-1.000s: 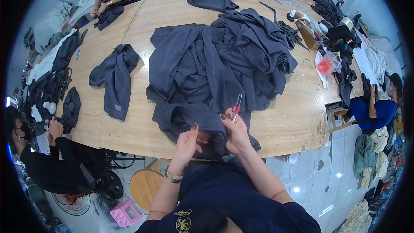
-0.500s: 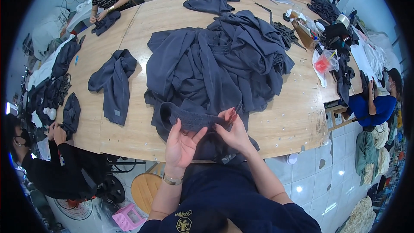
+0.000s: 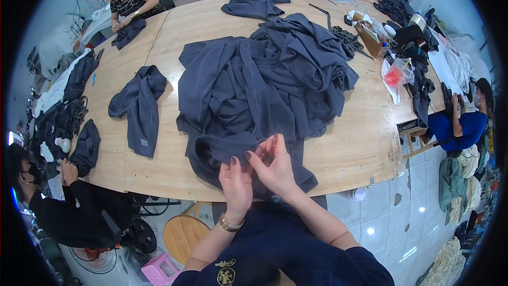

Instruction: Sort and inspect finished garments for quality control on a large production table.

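Observation:
A dark grey garment with a gathered elastic waistband (image 3: 219, 148) lies at the near edge of the table, its band raised toward me. My left hand (image 3: 236, 186), palm up, has its fingertips closed on the lower edge of that band. Just right of it, my right hand (image 3: 273, 168) is curled in a pinch at the band's right end. Whatever sits between its fingertips is too small to make out. Beyond both hands spreads a large heap of matching dark grey garments (image 3: 227, 82).
A single folded garment (image 3: 143, 108) lies on the wooden table (image 3: 344, 153) to the left. Bags and a red drink (image 3: 394, 77) stand at the right. Co-workers handle clothes at the far side, left (image 3: 69, 172) and right. A round stool (image 3: 185, 233) is below left.
My left hand has turned from spread fingers under the waistband to fingertips closed at its edge, shifting right and nearer me. My right hand has moved slightly left, fingertips raised.

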